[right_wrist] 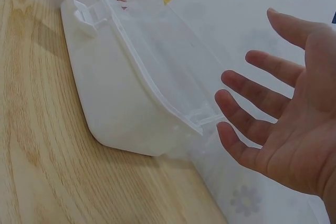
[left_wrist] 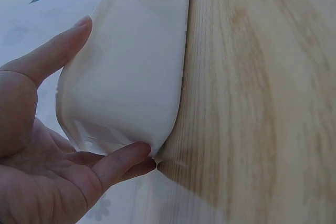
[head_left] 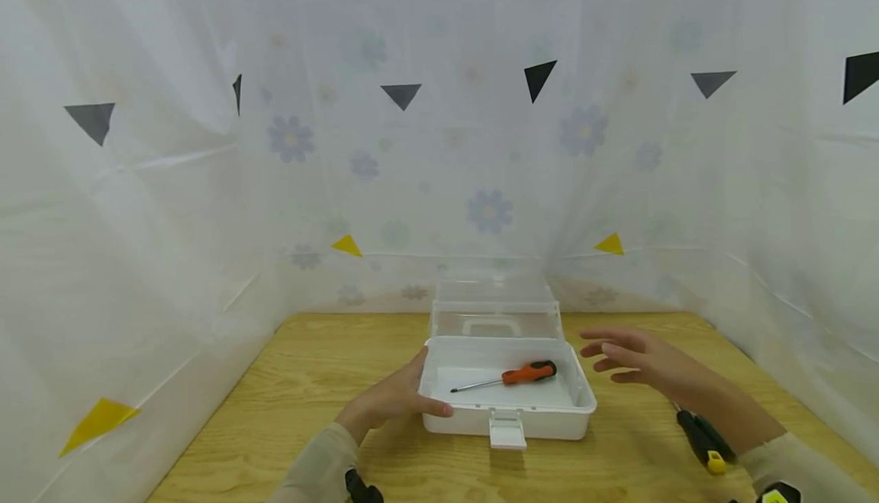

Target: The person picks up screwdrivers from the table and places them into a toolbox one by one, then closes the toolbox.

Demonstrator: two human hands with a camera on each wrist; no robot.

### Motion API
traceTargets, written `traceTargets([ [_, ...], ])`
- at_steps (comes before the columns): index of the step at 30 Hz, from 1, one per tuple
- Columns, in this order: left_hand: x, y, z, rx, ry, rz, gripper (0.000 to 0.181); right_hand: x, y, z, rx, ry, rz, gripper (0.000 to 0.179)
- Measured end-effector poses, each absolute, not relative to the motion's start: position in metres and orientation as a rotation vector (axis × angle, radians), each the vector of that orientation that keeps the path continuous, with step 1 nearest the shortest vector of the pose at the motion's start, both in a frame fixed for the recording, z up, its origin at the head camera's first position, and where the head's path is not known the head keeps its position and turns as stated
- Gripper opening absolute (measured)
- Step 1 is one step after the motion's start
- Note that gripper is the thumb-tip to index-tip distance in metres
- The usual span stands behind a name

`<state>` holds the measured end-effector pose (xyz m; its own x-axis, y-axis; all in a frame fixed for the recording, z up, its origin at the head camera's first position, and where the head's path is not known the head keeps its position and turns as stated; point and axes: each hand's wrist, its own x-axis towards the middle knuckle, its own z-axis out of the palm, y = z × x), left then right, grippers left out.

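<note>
A white plastic toolbox point(head_left: 556, 423) sits on the table with its clear lid point(head_left: 494, 308) tipped back and its front latch point(head_left: 507, 433) hanging down. Inside lies a screwdriver point(head_left: 529, 372) with an orange and black handle, its shaft pointing left. At the box's left front corner, my left hand point(head_left: 394, 402) grips the wall, thumb on the front rim and fingers along the side, as the left wrist view also shows. My right hand point(right_wrist: 283, 103) hovers just off the box's right side, fingers spread and holding nothing.
A second screwdriver point(head_left: 703, 438), black-handled with a yellow end, lies on the wooden table point(head_left: 309, 381) at the right, partly hidden by my right forearm. White flowered sheeting point(head_left: 439, 167) with taped triangles surrounds the table at the back and sides.
</note>
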<state>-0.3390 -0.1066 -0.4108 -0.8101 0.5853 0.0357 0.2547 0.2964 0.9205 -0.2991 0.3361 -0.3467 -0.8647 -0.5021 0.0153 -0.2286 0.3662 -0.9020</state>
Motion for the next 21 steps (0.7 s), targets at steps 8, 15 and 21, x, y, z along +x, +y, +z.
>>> traceTargets([
  [8,-0.339,-0.105,-0.411,0.765,2.266,1.514,0.125,-0.291,0.351,-0.348,-0.639,2.344,-1.501,0.049],
  [15,-0.339,-0.106,-0.411,0.756,2.283,1.500,0.124,-0.286,0.365,-0.353,-0.599,2.393,-1.454,0.050],
  [21,-0.338,-0.106,-0.410,0.746,2.290,1.496,0.124,-0.277,0.376,-0.355,-0.561,2.409,-1.420,0.051],
])
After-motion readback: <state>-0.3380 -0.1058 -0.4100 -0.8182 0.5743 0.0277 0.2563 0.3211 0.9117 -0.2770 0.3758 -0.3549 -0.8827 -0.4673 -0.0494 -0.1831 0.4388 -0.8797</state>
